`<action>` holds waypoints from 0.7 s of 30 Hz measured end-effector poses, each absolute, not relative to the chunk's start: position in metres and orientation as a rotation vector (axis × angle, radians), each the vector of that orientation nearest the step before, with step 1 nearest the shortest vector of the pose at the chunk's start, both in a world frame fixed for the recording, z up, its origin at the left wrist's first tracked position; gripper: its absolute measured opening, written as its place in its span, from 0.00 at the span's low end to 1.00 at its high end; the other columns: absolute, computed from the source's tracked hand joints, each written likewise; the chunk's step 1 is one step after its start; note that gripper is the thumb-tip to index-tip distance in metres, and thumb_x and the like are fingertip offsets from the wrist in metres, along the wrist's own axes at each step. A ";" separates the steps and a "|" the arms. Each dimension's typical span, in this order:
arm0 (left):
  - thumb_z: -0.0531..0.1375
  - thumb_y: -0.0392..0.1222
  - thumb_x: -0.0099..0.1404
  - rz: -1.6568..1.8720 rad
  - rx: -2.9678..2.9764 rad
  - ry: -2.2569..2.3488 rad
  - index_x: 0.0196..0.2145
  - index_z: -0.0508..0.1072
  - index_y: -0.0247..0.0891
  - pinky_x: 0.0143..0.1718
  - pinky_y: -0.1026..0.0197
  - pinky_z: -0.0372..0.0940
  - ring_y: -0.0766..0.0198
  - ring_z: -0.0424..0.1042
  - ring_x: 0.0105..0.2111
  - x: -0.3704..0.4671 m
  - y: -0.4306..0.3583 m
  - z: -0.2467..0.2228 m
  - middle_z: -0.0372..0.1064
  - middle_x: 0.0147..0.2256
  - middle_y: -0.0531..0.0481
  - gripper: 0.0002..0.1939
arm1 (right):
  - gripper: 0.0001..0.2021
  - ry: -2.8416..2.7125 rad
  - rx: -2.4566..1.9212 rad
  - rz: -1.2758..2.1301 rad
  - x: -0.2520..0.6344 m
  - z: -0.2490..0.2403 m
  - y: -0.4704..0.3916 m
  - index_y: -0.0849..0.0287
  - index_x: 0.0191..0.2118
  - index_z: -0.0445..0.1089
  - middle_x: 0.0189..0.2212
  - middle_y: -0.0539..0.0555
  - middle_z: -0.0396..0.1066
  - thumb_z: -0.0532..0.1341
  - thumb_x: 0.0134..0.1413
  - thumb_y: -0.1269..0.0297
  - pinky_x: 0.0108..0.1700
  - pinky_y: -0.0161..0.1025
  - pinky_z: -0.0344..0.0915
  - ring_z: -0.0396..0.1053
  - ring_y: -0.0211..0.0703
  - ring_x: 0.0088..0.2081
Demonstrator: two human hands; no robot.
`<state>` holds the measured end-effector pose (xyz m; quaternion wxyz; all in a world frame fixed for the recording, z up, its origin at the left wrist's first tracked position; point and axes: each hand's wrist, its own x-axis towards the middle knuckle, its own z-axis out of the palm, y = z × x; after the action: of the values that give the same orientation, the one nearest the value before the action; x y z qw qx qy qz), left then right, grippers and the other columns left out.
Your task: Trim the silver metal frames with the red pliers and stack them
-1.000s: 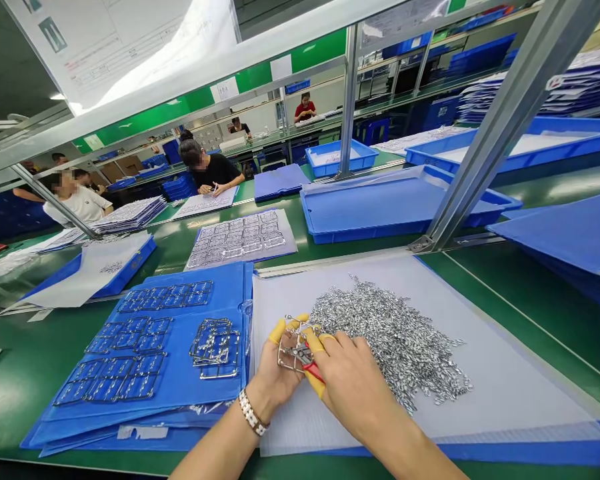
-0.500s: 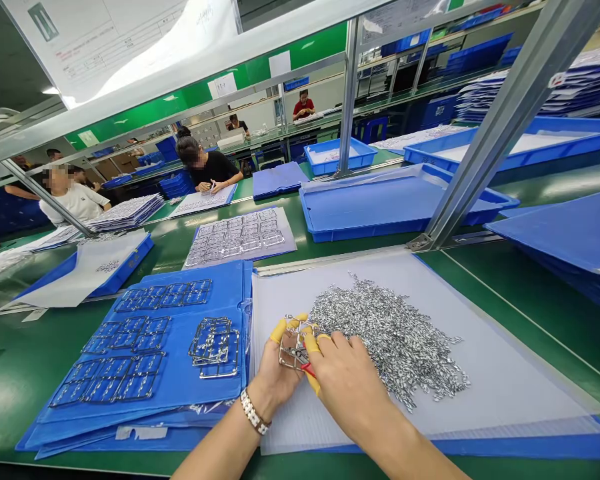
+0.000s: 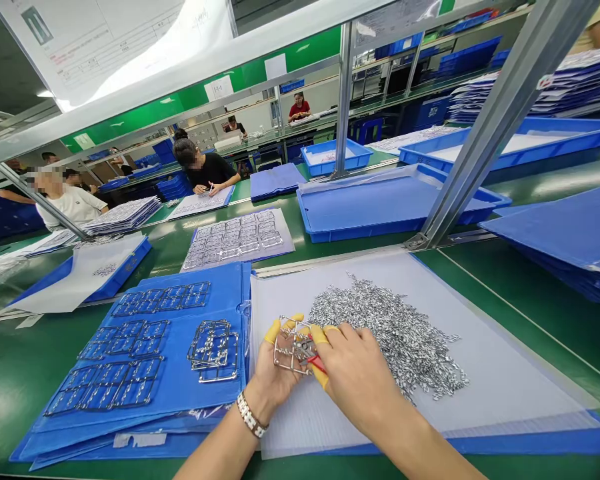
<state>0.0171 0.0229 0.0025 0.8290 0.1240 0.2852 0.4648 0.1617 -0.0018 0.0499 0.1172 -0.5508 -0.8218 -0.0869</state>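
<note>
My left hand [image 3: 274, 363], with yellow finger cots on some fingertips, holds a small square wire frame [image 3: 283, 360] over the white sheet. In my right hand [image 3: 353, 360], also wearing yellow finger cots, is a pair of pliers [image 3: 316, 362] with red handles. Their metal jaws lie at the wire frame, overlapping its right part; whether they grip a piece there I cannot make out. Just beyond my hands a large heap of small shiny metal pieces [image 3: 385, 327] spreads over the white sheet [image 3: 480, 400]. A few similar wire frames [image 3: 213, 352] lie stacked to the left.
Rows of wire frames [image 3: 123, 383] lie on blue sheets [image 3: 180, 393] at the left. Further back are a sheet of frames [image 3: 235, 237], a blue tray [image 3: 360, 207] and a metal post [image 3: 473, 173]. Co-workers, one in a black shirt [image 3: 213, 170], sit beyond.
My right hand has shifted slightly right, and more of the pliers' jaws now shows at the wire frame. My left hand still holds the frame. The whole view has moved a little.
</note>
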 end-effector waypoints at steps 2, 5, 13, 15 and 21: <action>0.55 0.54 0.64 0.968 0.259 0.597 0.48 0.71 0.39 0.30 0.61 0.63 0.61 0.71 0.30 0.019 0.022 0.002 0.73 0.40 0.46 0.21 | 0.14 -2.383 -1.639 -0.250 0.164 0.051 0.003 0.59 0.46 0.69 0.34 0.55 0.72 0.62 0.53 0.61 0.36 0.45 0.52 0.65 0.48 0.37; 0.55 0.53 0.64 0.982 0.262 0.603 0.44 0.73 0.38 0.33 0.61 0.64 0.63 0.72 0.30 0.024 0.020 0.001 0.73 0.39 0.47 0.19 | 0.10 -2.393 -1.648 -0.231 0.164 0.048 0.009 0.59 0.43 0.69 0.34 0.55 0.72 0.61 0.54 0.64 0.35 0.45 0.50 0.65 0.48 0.37; 0.57 0.52 0.63 1.001 0.257 0.669 0.44 0.73 0.37 0.35 0.60 0.65 0.63 0.72 0.30 0.025 0.019 -0.005 0.74 0.38 0.48 0.18 | 0.08 -2.420 -1.633 -0.192 0.162 0.045 0.012 0.58 0.42 0.69 0.34 0.55 0.72 0.59 0.55 0.68 0.36 0.44 0.49 0.65 0.49 0.37; 0.58 0.52 0.63 1.004 0.250 0.687 0.44 0.74 0.37 0.35 0.60 0.65 0.63 0.72 0.31 0.025 0.018 -0.005 0.74 0.38 0.48 0.18 | 0.09 -2.422 -1.627 -0.180 0.163 0.046 0.011 0.58 0.42 0.69 0.34 0.55 0.72 0.59 0.55 0.67 0.36 0.44 0.50 0.65 0.49 0.37; 0.58 0.52 0.62 0.995 0.237 0.662 0.42 0.74 0.38 0.34 0.62 0.64 0.64 0.71 0.31 0.026 0.018 -0.004 0.73 0.38 0.49 0.17 | 0.09 -2.448 -1.676 -0.206 0.161 0.052 0.009 0.58 0.40 0.69 0.33 0.55 0.72 0.59 0.52 0.73 0.36 0.44 0.51 0.67 0.49 0.37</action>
<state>0.0260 0.0181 -0.0043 0.8202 0.1111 0.3111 0.4671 0.1610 0.0093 0.0516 0.0838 -0.5615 -0.8203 -0.0692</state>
